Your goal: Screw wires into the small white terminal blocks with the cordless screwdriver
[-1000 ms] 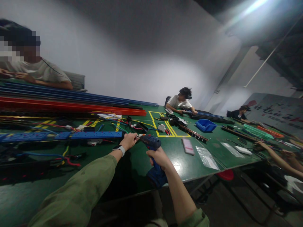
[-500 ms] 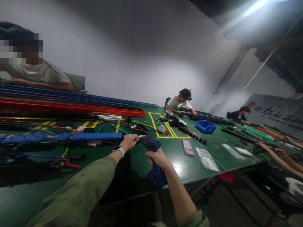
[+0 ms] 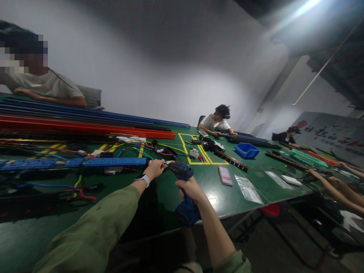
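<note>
My right hand (image 3: 191, 188) is wrapped round the handle of a blue power drill (image 3: 182, 170), whose front end points left. The drill's tip meets a small part (image 3: 168, 162) at the fingertips of my left hand (image 3: 155, 169). My left fingers are closed at the right end of a long blue socket strip (image 3: 115, 162); what exactly they pinch is too small to make out. A watch sits on my left wrist. Loose coloured wires (image 3: 85, 193) lie below and behind the strip.
Long red rails (image 3: 85, 127) and blue rails (image 3: 93, 115) lie behind the strip. A blue bin (image 3: 247, 150), a plastic bag (image 3: 248, 189) and a white-and-pink item (image 3: 225, 176) are on the green table (image 3: 207, 208). Several people sit around it.
The view has shifted very slightly. Both hands and the drill have kept nearly the same place. At the far left, the person's head and arm have moved a little.
</note>
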Demonstrator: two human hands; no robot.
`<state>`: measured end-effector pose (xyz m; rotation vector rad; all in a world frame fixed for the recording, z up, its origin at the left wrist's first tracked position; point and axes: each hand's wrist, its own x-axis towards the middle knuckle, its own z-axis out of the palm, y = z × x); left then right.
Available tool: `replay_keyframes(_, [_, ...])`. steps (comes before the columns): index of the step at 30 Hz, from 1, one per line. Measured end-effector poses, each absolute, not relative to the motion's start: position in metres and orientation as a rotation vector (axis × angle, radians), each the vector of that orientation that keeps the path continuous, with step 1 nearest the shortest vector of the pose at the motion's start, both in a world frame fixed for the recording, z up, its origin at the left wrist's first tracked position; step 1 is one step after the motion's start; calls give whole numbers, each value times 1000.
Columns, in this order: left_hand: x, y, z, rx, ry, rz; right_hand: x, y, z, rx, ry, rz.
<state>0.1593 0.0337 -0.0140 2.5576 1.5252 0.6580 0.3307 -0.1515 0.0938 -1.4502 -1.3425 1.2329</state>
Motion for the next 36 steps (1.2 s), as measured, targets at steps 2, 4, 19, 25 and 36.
replay_keyframes(2, [160, 33, -14, 2556, 1538, 642, 331, -151, 93, -1452, -1348, 1237])
replay_keyframes(4, [160, 32, -13, 2556, 1539, 644, 332, -151, 93, -1447, -1356, 1245])
replay_keyframes(19, [160, 32, -15, 2564, 1528, 712, 332, -151, 92, -1448, -1339, 1239])
replay_keyframes(25, [161, 34, -16, 2554, 1534, 707, 332, -151, 93, -1477, -1327, 1250])
replay_keyframes(36, [160, 33, -14, 2573, 1521, 680, 329, -152, 95, -1458, -1329, 1243])
